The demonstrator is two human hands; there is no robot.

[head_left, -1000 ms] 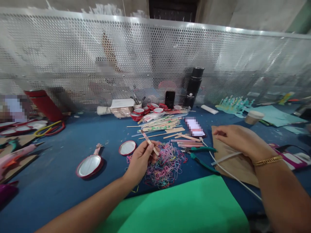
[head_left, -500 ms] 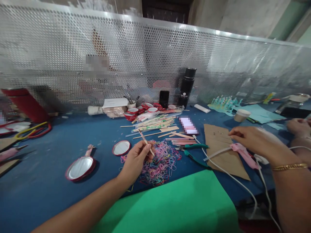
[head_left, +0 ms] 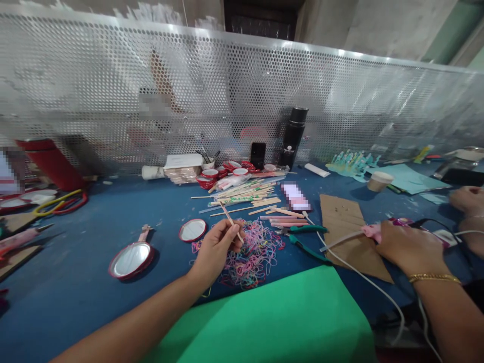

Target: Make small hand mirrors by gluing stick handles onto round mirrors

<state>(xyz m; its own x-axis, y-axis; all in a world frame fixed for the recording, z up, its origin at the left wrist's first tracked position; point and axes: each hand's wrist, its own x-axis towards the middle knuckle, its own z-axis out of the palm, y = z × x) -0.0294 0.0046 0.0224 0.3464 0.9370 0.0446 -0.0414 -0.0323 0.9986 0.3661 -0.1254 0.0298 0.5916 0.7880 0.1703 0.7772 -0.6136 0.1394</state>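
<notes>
My left hand [head_left: 221,241] is closed, pinching a thin wooden stick [head_left: 228,217] that slants upward over a tangle of multicoloured yarn [head_left: 257,252]. At the right, my right hand [head_left: 410,249] wraps over a pink glue gun [head_left: 371,233]; the hand hides most of its body. A translucent glue stick [head_left: 340,240] juts out of the gun toward the left, above a piece of cardboard [head_left: 342,212]. Teal-handled pliers [head_left: 308,247] lie between my hands. Left of the yarn are a round red-rimmed piece [head_left: 192,230] and a similar one with a short handle [head_left: 132,260].
Wooden sticks [head_left: 260,191], pink sticks [head_left: 283,221], a phone [head_left: 296,196] and small red tins [head_left: 207,177] lie farther back. A black bottle [head_left: 293,138] stands by the perforated metal screen [head_left: 257,91]. A white cable [head_left: 363,277] crosses the cardboard. Green sheet [head_left: 272,317] in front; another person's hand [head_left: 467,199] far right.
My right hand has moved from the cardboard's edge down onto the glue gun and closed around it. My left hand still holds the stick; the view has shifted slightly.
</notes>
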